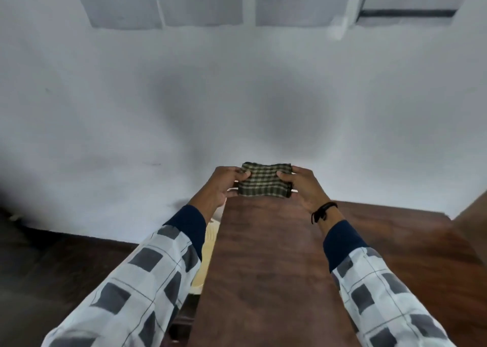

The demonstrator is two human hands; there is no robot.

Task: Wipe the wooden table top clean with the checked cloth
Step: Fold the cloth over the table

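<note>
Head view: two arms reach forward along a wooden table (263, 267) toward a pale wall (237, 96).
Cloth: the checked cloth (264, 179), folded to a small pad, is held taut between the two grips, above the table's far end.
Left grip (224, 183): pinches the cloth's left edge, thumb on the near face, fingers curled behind.
Right grip (303, 185): pinches the right edge the same way, thumb in front.
Table: it runs from beneath the grips back toward the person. Whether the cloth's lower edge touches the wood cannot be told.
Step in hand: probably readying the pad. No wiping stroke looks begun, since the cloth faces the person and is not flat on the wood.
Next move: likely lay the pad flat just below the grips, press one palm on it, and draw it back along the grain with even pressure.
Arm pose: both arms are nearly straight and converge on the cloth, with the checked sleeves (147, 280) pushed back off the wrists. A black cord band (322, 211) sits behind the right grip.
</note>
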